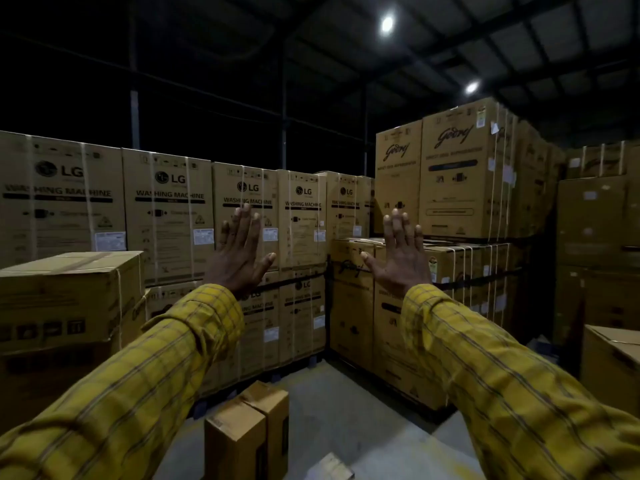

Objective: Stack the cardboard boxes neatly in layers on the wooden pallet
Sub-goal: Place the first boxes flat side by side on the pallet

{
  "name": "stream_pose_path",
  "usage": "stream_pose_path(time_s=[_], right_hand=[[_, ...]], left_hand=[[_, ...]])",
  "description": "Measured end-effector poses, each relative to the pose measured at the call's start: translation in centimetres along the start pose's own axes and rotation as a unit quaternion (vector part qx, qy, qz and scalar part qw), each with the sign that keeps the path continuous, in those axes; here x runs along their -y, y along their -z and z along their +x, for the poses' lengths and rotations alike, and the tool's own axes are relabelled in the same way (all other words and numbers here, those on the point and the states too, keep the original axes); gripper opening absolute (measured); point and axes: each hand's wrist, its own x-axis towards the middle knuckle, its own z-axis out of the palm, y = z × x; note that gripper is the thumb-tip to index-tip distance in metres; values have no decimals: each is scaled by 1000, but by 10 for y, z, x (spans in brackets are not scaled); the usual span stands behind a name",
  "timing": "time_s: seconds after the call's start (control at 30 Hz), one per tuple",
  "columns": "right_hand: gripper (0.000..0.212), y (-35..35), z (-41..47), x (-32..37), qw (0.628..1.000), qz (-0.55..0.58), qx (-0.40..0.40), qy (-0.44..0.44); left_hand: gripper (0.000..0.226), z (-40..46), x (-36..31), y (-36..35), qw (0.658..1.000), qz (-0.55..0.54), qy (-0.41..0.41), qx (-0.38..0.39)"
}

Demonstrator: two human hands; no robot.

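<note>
- Both hands are up in front with nothing in them. Left hand (239, 252) has its fingers straight and spread, back of the hand facing the camera, thumb sticking out to the right.
- Right hand (401, 252) is the same deal: fingers straight, thumb pointing left, holding nothing. The two are well apart, and both arms are in yellow checked sleeves (166, 368).
- Straight below and between the arms there are two small cardboard boxes (247, 431) on the concrete floor (346, 403), standing upright side by side and touching. Long axis is vertical, narrow faces turned towards the camera.
- Can't make out a wooden pallet for them anywhere, way too dark down low.
- Behind the hands is a long wall of LG washing machine boxes (169, 209), two layers high, all upright with the print facing this way and white straps running up them.
- To the right of that, meeting it at a corner, is a taller stack of Godrej boxes (460, 174), also strapped, print facing us.
- On the left, close by, a big strapped carton (69, 296) sits on top of another.
- Far right has more stacked brown cartons (595, 223), and a box corner (613, 362) pokes in at the edge.
- Two ceiling lamps (387, 24) glow in the dark roof.
</note>
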Motion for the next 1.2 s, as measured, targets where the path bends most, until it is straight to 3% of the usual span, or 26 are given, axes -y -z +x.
stream_pose_path(time_s=[0.87, 1.07, 1.2], right_hand=[[101, -19, 7, 0, 1000, 17, 5, 10], [101, -68, -10, 27, 992, 119, 46, -12], [90, -110, -33, 76, 944, 306, 102, -65]], left_hand=[[85, -24, 7, -12, 999, 1, 20, 46], [84, -67, 23, -24, 992, -46, 97, 61], [77, -122, 34, -28, 968, -161, 188, 46]])
